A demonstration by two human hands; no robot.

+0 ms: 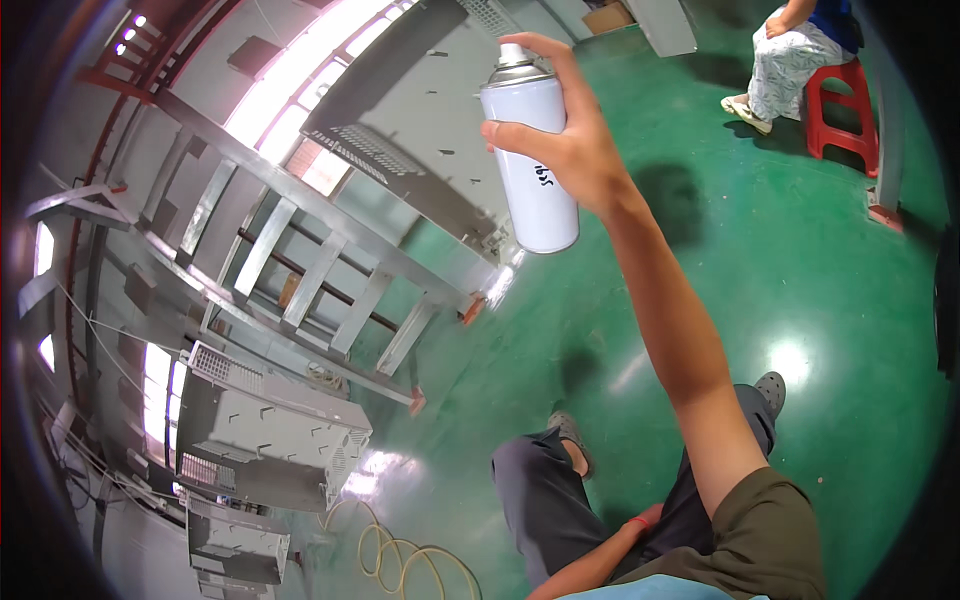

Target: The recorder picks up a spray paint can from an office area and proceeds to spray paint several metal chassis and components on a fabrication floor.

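1. Head view, looking down: the right hand (565,140) is raised out at about 12 o'clock, arm stretched up from the lower right, and wrapped around a white spray can (532,160). Index finger curls over the top, right on the nozzle, thumb and other fingers clamp the body.

2. The left hand (645,522) is barely in shot at roughly 6 o'clock, tucked down by the thigh with a red band at the wrist. Can't tell if it's clenched or loose, and it doesn't seem to be holding anything I can see.

3. So the can sits entirely in the right hand, upright with a slight tilt, nozzle facing toward 10 o'clock at the grey metal panel (420,130) with its slots and vent holes.

4. That panel leans on a grey metal rack (300,260) running from 10 o'clock down toward the middle. No spray mist visible coming out, so my guess is it's aimed and ready rather than mid-burst. Can't judge how much of the panel is already coated; it all looks evenly grey.

5. Further out: more grey vented housings (265,440) at 8 o'clock, a yellowish hose (400,555) coiled on the green floor (800,300) at 7 o'clock.

6. Way off at 1 o'clock another person sits on a red stool (840,105).
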